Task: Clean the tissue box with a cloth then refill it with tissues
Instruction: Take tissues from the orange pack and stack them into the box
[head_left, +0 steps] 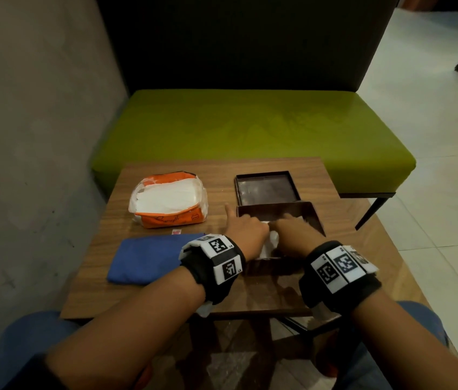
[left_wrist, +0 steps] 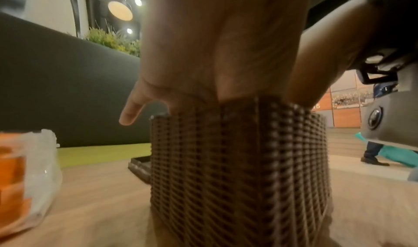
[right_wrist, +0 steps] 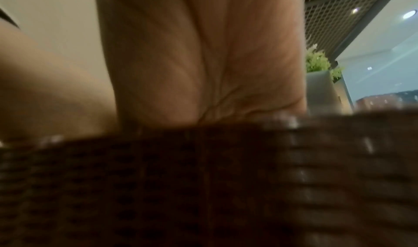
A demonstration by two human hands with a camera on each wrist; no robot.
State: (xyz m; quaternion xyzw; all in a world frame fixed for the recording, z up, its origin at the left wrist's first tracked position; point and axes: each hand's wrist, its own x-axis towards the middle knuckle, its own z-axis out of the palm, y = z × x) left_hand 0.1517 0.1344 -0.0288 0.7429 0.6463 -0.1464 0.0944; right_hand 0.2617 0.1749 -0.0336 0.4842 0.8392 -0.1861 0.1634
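Wood table point(head_left: 166, 277): box point(head_left: 310, 218) dead centre, both hands in it on tissues point(head_left: 271, 243). Left hand point(head_left: 246, 235) and right hand point(head_left: 296, 235) equally near; grips hidden, can't tell. Pack point(head_left: 168, 199) at 10 o'clock, lid point(head_left: 265, 187) at 12.

A café or restaurant: booth bench point(head_left: 250, 128), small wooden table point(head_left: 166, 277), tiled floor point(head_left: 433, 136).

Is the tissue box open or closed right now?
Open. Its lid lies apart on the table behind the tissue box, and both hands reach into the box, where white tissues show.
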